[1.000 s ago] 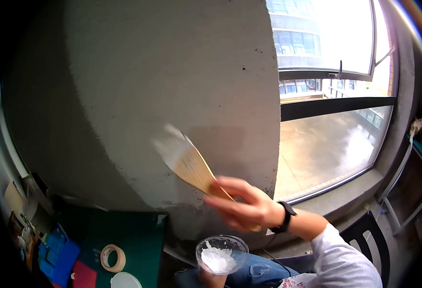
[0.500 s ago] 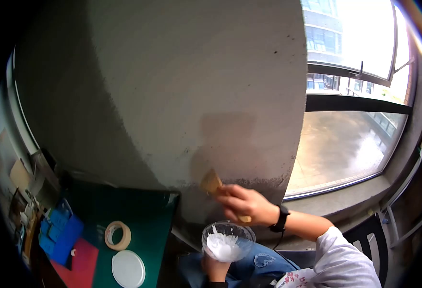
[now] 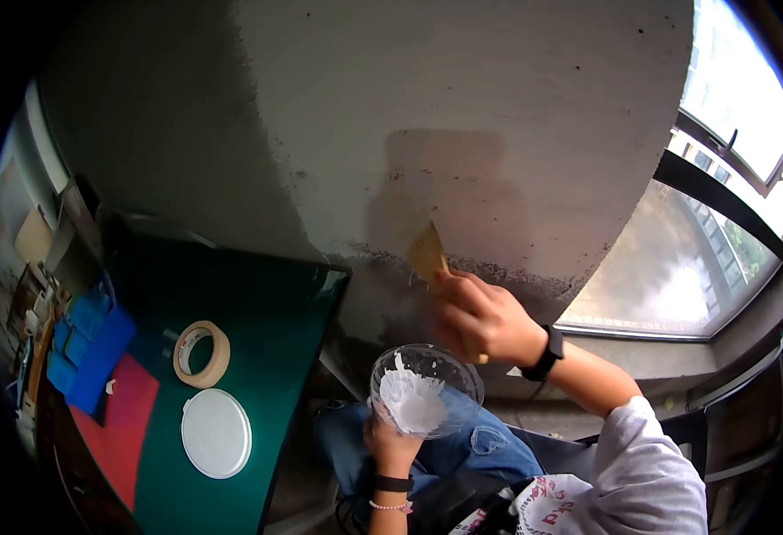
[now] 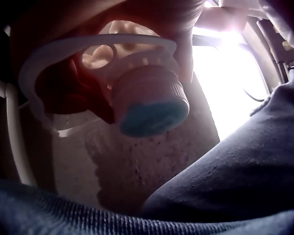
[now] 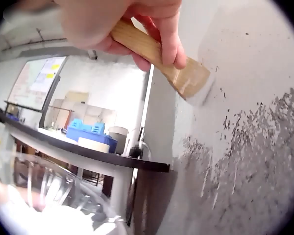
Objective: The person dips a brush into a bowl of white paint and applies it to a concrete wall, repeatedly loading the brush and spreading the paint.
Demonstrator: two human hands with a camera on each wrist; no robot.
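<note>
Plainly, in the head view, a wooden-handled brush (image 3: 428, 256) is gripped by the right hand (image 3: 489, 323) at the wall (image 3: 338, 134), above a clear bowl (image 3: 464, 385) of white paste (image 3: 412, 403) held in the left hand (image 3: 393, 448). In the left wrist view, a ribbed plastic piece (image 4: 149, 100) is surrounded by its fingers; in the right wrist view, the wall is touched by the brush's pale tip.

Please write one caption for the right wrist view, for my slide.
Right hand holding a wooden-handled tool to a patchy wall, clear bowl of white paste at lower left.
</note>
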